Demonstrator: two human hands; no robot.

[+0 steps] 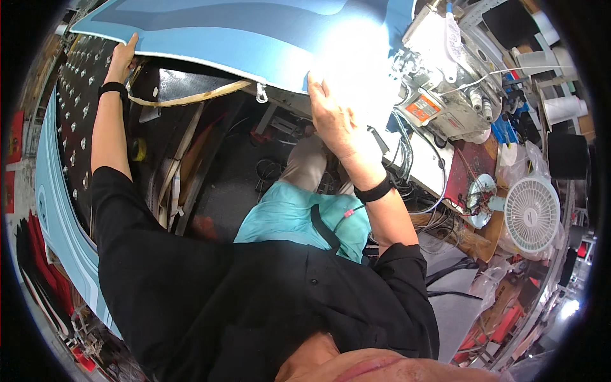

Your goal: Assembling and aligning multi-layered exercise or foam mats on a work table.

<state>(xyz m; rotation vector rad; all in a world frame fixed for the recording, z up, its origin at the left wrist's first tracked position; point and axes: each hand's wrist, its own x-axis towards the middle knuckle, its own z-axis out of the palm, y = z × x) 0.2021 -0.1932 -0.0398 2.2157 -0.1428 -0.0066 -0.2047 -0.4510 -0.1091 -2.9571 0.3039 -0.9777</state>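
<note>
A large blue fabric panel point(210, 51) with wavy light and dark bands and a pale edge stretches across the top. At its left part my left hand point(121, 60) pinches the edge, thumb on top and the other fingers mostly hidden underneath. My right hand point(332, 118) grips the near edge further right, its fingertips lying on the cloth beside a strong glare. Just right of the panel stands an industrial sewing machine point(439, 83); glare washes out the cloth near its needle area. A small clear piece point(261, 94) hangs below the edge between my hands.
A tan strip point(191, 99) curves under the panel. On the left is a dark board with rows of small studs point(76, 121), with more blue patterned cloth point(60, 184) beside it. To the right are a white fan point(532, 213), thread cones point(565, 109) and loose cables point(407, 153).
</note>
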